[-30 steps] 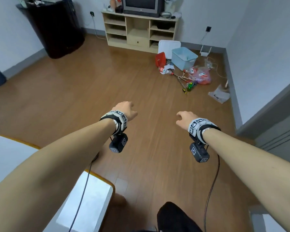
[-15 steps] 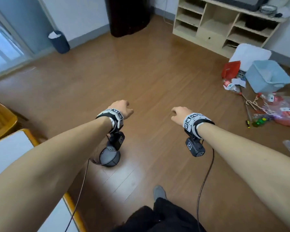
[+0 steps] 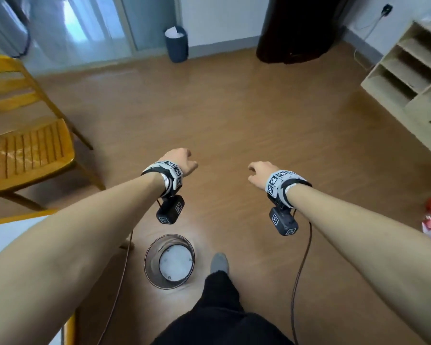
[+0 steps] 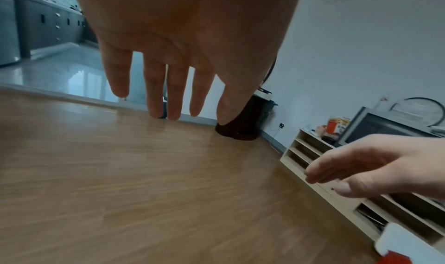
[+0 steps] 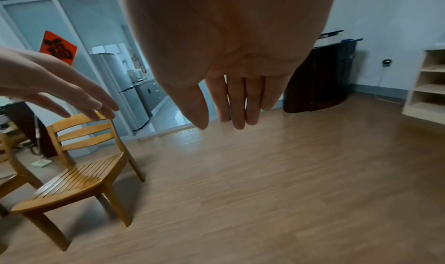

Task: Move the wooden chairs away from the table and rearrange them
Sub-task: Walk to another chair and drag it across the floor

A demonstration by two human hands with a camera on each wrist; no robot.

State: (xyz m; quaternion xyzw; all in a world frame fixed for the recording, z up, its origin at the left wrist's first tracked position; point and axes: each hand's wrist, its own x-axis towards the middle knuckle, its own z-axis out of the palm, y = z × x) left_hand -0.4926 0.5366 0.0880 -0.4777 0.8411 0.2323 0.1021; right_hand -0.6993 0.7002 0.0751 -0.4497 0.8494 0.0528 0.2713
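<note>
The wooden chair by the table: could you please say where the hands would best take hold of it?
Probably the top rail of the wooden chair's slatted backrest, or its two side posts. The chair stands upright to the left with its seat towards the person. Both the left hand and the right hand are free.

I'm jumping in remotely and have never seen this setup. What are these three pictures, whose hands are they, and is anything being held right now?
There is no machine here: a person wears three cameras. The head view looks down over both arms; the black boxes under the wrists are the other two cameras, each looking along its own palm.

The left hand and right hand both hover over the wood floor with relaxed fingers, holding nothing.

A wooden chair stands to the person's left, untouched; the right wrist view shows the edge of a second chair beside it. A white table with a yellow rim is at lower left, and a round metal bin stands by the person's foot.
</note>
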